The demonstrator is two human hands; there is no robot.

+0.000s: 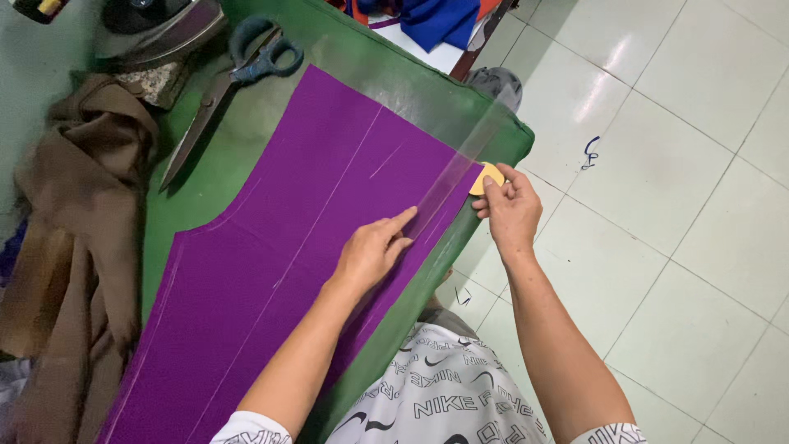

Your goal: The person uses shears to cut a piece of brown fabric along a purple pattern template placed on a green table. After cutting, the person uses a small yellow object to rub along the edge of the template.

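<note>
A purple fabric piece [271, 247] with faint chalk lines lies flat on the green-covered table [394, 74]. A clear plastic ruler [460, 164] rests slanted across the fabric's near right edge. My left hand [371, 251] presses flat on the ruler's lower end, fingers together and pointing along it. My right hand [509, 210] is at the table's edge, pinching a round yellow tailor's chalk [486, 177] against the fabric's corner beside the ruler.
Large blue-handled scissors [230, 90] lie at the table's far side. An iron [156, 33] sits at the top left. Brown cloth [74, 238] is heaped along the left. Blue fabric [436, 20] lies beyond the table. White tiled floor [674, 181] is on the right.
</note>
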